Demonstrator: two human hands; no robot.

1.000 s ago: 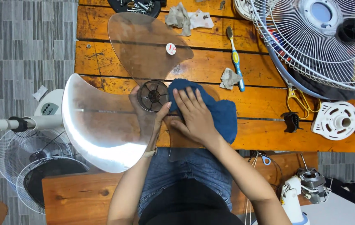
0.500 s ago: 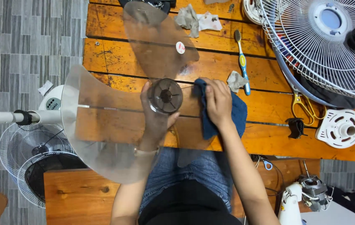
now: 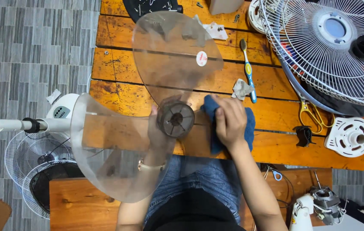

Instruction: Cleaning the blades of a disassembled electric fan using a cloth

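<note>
A clear plastic fan blade with three wide lobes is held over the orange wooden table. My left hand grips it from beneath at its dark round hub, seen through the plastic. My right hand presses a dark blue cloth onto the blade's right lobe, just right of the hub. Another lobe with a small round sticker points away from me.
A white fan grille lies at top right. A toothbrush, a crumpled tissue, yellow scissors and a white round cap sit on the table. A fan stand and grilles are on the floor left. A motor is lower right.
The blade has turned and shifted; the stickered lobe now sits further right. My right hand slid with the cloth from flat over the hub's side to a bunched grip on the right lobe.
</note>
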